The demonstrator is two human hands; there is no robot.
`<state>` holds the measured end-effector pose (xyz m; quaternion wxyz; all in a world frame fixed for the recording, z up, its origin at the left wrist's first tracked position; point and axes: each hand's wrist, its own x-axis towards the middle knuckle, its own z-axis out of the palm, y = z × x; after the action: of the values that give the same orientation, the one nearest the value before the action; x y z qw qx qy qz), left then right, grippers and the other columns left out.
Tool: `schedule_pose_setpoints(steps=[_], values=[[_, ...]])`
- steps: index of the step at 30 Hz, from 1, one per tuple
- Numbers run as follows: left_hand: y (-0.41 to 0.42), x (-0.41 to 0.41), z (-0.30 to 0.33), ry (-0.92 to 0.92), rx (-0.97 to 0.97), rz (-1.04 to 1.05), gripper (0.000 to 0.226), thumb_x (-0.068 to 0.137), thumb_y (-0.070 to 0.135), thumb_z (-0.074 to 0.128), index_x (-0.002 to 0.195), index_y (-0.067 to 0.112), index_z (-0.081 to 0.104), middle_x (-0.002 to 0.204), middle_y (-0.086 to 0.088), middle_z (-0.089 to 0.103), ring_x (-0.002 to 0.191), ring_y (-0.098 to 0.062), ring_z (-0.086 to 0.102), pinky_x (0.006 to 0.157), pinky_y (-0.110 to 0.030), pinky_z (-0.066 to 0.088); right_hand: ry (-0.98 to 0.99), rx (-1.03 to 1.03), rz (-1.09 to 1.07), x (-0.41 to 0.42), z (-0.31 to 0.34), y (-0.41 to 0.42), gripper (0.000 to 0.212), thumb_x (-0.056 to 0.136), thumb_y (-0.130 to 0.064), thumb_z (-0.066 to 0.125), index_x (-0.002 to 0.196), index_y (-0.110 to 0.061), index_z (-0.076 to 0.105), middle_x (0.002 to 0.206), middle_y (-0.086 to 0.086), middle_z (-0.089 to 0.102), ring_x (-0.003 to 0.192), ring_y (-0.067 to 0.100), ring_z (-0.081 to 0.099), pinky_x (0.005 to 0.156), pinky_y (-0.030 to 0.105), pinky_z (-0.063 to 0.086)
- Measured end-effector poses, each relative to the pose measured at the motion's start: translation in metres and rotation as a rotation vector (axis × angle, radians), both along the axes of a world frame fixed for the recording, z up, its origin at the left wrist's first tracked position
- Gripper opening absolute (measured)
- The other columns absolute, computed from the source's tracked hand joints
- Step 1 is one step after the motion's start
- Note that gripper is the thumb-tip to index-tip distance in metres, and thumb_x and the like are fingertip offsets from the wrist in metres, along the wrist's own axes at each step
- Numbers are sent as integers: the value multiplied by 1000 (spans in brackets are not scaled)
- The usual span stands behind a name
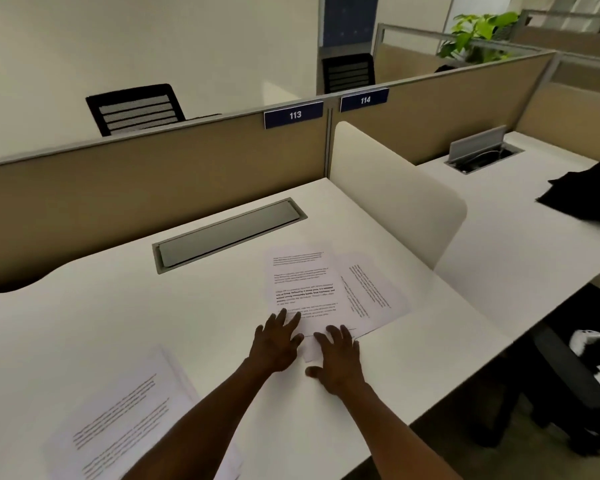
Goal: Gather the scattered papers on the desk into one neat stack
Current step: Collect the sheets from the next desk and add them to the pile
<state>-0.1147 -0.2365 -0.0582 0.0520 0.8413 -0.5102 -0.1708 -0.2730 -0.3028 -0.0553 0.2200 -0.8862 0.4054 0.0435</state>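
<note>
- Left hand (277,344) flat, palm down, fingers spread, fingertips on near edge of the top printed sheet (303,289); grip released, nothing clasped.
- Right hand (338,362) also flat and splayed, pressing a small sheet corner (310,351) that pokes out under the pile; grip released, thumb out to the left.
- Both forearms bare, reaching forward from bottom of view, nearly parallel.
- Top sheet: thin white paper, black text blocks, one paragraph bold; words too blurred to read.
- Second sheet (371,292) fans out to the right beneath it, turned at an angle, text also unreadable.
- Separate loose pile of papers (125,424) lies near-left on the counter, well apart from the hands, skewed.
- Counter (118,313) smooth matte white, rounded edge; grey metal cable-tray lid (229,233) set flush in it, rectangular.
- Beige fabric partition (153,174) behind, with blue tags "113" (294,115) and "114" (365,99).
</note>
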Motion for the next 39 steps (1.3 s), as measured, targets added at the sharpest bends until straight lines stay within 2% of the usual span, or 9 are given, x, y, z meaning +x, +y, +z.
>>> schedule_pose_setpoints(steps=[5, 8, 11, 15, 20, 25, 29, 33, 39], values=[[-11, -11, -10, -47, -32, 91, 63, 92, 62, 36, 143, 24, 40, 157, -7, 31, 142, -31, 29, 115, -51, 27, 44, 47, -301, -4, -2, -2, 137, 56, -76, 70, 151, -29, -17, 158, 17, -24, 145, 39, -25, 113, 67, -2], [-13, -11, -14, -80, -98, 109, 60, 87, 63, 41, 130, 21, 49, 142, -7, 47, 129, -32, 43, 107, -51, 35, 74, 121, -360, -6, -4, -7, 149, 49, -82, 68, 149, -22, -24, 159, 17, -25, 145, 41, -24, 113, 67, -5], [-15, -6, -16, -81, -145, 138, 54, 85, 57, 51, 122, 19, 53, 131, -6, 54, 120, -31, 49, 104, -51, 37, 78, 130, -346, -6, -5, -10, 152, 48, -82, 69, 148, -21, -28, 159, 12, -27, 145, 41, -25, 112, 68, -6], [-21, 9, -13, -3, -161, 129, 50, 81, 50, 63, 118, 18, 55, 134, -5, 52, 126, -27, 48, 108, -49, 36, 60, 147, -331, -7, -2, -12, 154, 48, -81, 71, 146, -22, -32, 158, 8, -30, 144, 40, -27, 112, 68, -7], [-28, 40, -1, 101, -104, -51, 43, 74, 40, 74, 110, 21, 58, 135, 2, 51, 128, -20, 47, 111, -41, 33, 20, 168, -381, -7, -1, -9, 157, 45, -80, 73, 143, -23, -37, 156, 17, -31, 144, 37, -28, 114, 66, -8], [-42, 53, 10, 151, 2, -145, 51, 79, 26, 72, 127, 25, 55, 158, -1, 31, 150, -23, 17, 121, -33, 19, 5, 178, -390, -8, 1, -9, 158, 43, -80, 73, 143, -25, -36, 156, 17, -32, 145, 34, -29, 114, 65, -9], [-60, 55, 19, 183, -42, -14, 74, 83, 47, 68, 147, 24, 38, 164, -5, 15, 152, -22, 8, 122, -39, 17, -1, 162, -412, -7, 0, -8, 157, 42, -80, 73, 143, -28, -36, 154, 22, -33, 145, 35, -28, 115, 64, -8], [-72, 64, 16, 62, 121, -15, 95, 83, 61, 60, 155, 21, 14, 165, -8, 7, 152, -26, 8, 121, -43, 19, 40, 183, -383, -5, 1, -10, 154, 46, -79, 73, 144, -27, -34, 154, 25, -32, 143, 38, -31, 113, 66, -10], [-83, 62, 19, -141, 167, -108, 85, 83, 56, 63, 152, 25, 25, 157, -5, 28, 141, -27, 31, 113, -41, 31, 27, 213, -380, -4, 7, -11, 156, 44, -73, 78, 143, -32, -35, 153, 25, -34, 142, 38, -33, 111, 68, -10]])
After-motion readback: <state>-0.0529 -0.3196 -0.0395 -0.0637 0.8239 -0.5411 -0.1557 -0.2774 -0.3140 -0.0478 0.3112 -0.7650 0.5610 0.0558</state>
